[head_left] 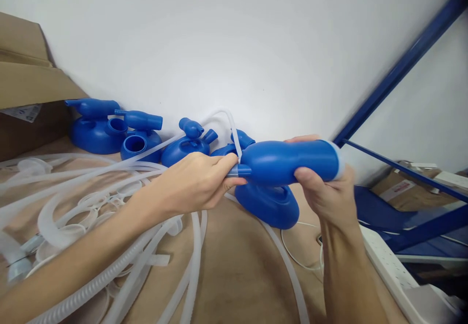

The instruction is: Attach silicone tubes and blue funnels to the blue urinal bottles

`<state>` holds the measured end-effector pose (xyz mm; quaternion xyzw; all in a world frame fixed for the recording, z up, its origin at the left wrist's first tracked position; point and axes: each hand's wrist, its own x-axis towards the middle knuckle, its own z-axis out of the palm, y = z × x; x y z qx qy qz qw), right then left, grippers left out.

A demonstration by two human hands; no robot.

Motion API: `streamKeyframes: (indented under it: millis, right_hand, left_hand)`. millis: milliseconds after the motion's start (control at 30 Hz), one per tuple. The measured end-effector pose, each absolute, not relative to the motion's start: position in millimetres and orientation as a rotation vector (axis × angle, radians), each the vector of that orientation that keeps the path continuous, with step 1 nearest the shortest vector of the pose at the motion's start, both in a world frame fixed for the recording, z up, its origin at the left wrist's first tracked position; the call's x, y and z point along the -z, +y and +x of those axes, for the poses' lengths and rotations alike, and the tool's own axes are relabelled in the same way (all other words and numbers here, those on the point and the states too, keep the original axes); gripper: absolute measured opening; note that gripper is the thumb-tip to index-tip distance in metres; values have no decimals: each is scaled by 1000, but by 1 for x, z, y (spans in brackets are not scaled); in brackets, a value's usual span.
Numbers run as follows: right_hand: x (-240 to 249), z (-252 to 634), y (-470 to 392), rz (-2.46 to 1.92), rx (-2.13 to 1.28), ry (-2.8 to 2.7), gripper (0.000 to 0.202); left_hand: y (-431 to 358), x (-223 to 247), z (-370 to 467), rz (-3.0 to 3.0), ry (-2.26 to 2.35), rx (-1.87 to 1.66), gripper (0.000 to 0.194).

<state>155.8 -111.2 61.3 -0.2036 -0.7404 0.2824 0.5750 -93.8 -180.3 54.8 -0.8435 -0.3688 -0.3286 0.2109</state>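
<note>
My right hand (325, 192) is wrapped round a blue hollow plastic piece (281, 160), wide at the right and narrowing to a thin spout at the left. A whitish translucent rim or cap (341, 160) shows at its wide end, partly behind the fingers. At the spout, my left hand (208, 177) pinches the end of a clear hose (233, 170), which sits over the spout's tip. The hose's run behind my left fingers is hidden. Just below the held piece stands a rounded blue container (268, 207) with a hole through its top.
Several similar blue containers (97, 133) line the wall. Translucent hoses (197, 260) and clear rings (87, 212) lie tangled on the brown table surface (234, 280). An open cardboard box (25, 85) stands at the left. A blue metal frame (402, 65) and a white power strip (387, 260) are at the right.
</note>
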Motion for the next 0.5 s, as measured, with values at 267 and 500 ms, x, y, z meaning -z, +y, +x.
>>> streamKeyframes:
  millis: [267,500]
  right_hand:
    - [-55,153,-99,-635,-761,-1772,30]
    - [-58,149,-93,-536,-870,-1639,39]
  left_hand:
    - [-162,-44,-99,-2218,-1100,722,47]
    - [-166,-61,-105,-2415,-1187,1035,33]
